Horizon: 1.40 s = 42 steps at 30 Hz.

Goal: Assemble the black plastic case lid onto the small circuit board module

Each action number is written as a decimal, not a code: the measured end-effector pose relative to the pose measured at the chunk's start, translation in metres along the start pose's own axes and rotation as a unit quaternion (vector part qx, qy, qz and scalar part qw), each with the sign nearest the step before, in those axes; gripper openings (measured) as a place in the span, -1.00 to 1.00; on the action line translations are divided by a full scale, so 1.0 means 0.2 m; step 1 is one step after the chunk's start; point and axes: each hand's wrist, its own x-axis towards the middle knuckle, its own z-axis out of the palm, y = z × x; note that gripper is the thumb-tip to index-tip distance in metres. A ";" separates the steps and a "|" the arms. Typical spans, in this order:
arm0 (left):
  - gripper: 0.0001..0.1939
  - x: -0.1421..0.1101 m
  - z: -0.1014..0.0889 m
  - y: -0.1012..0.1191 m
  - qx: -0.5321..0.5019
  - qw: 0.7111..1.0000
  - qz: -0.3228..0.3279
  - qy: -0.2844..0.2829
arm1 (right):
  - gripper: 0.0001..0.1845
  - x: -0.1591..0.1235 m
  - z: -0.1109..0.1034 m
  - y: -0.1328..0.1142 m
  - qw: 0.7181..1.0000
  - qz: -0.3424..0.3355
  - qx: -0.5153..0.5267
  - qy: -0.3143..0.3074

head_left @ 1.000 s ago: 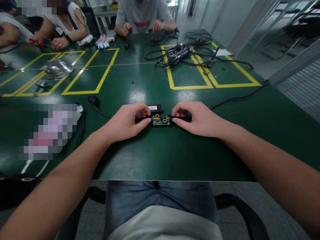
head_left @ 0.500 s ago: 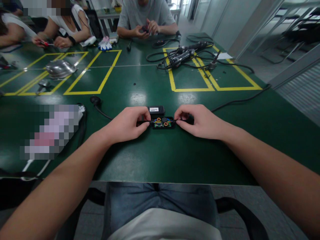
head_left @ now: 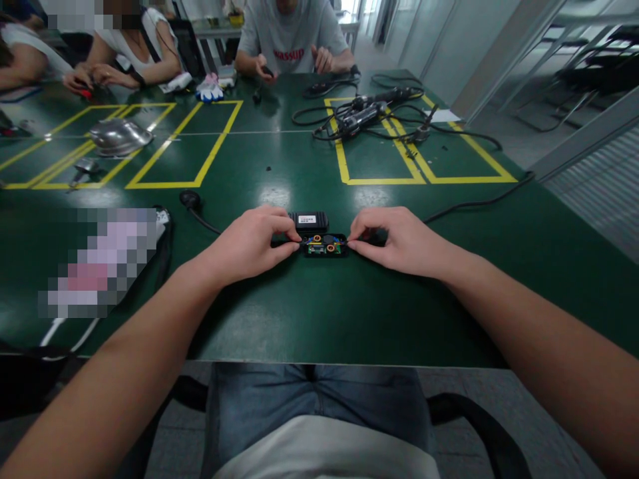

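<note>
A small black case with its inside exposed lies in front of me, and in it sits a green circuit board (head_left: 318, 249) with copper-coloured rings and coloured wires. My left hand (head_left: 257, 241) pinches the black cable at the case's left end. At the right end, my right hand (head_left: 394, 239) pinches the cable there between thumb and forefinger. Just behind the case rests its ribbed black cover (head_left: 310, 220) with a white label. A black plug (head_left: 190, 199) lies beyond my left hand, on a cord leading toward it. From behind my right hand a black cable (head_left: 472, 202) runs off to the right.
Yellow tape rectangles mark the green table (head_left: 319, 313). Power tools with tangled cords (head_left: 362, 118) lie at the back right, a shiny metal part (head_left: 120, 138) at the back left. A blurred-out object (head_left: 102, 263) is at left. Several people sit across the table.
My hands keep their pinches at both ends of the case, with hardly any shift. Across the table, the person in the grey shirt has moved their hands apart.
</note>
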 end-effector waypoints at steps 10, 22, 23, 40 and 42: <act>-0.68 0.02 0.05 -0.02 0.050 0.997 0.002 0.066 | -0.94 -0.01 0.03 0.01 1.000 0.003 0.009 0.010; -0.81 0.03 0.06 -0.06 0.016 0.989 -0.122 0.082 | -0.94 -0.01 0.03 0.00 1.000 0.010 -0.011 0.003; -0.80 0.04 0.07 -0.06 0.014 0.989 -0.124 0.084 | -0.94 -0.01 0.03 0.00 1.000 0.011 -0.011 0.003; -0.75 0.03 0.05 -0.02 0.005 0.990 -0.109 0.089 | -0.88 -0.02 0.04 0.01 1.000 0.022 0.005 0.003; -0.75 0.03 0.04 0.00 -0.001 0.990 -0.101 0.099 | -0.79 -0.03 0.04 0.02 0.999 0.033 0.027 0.009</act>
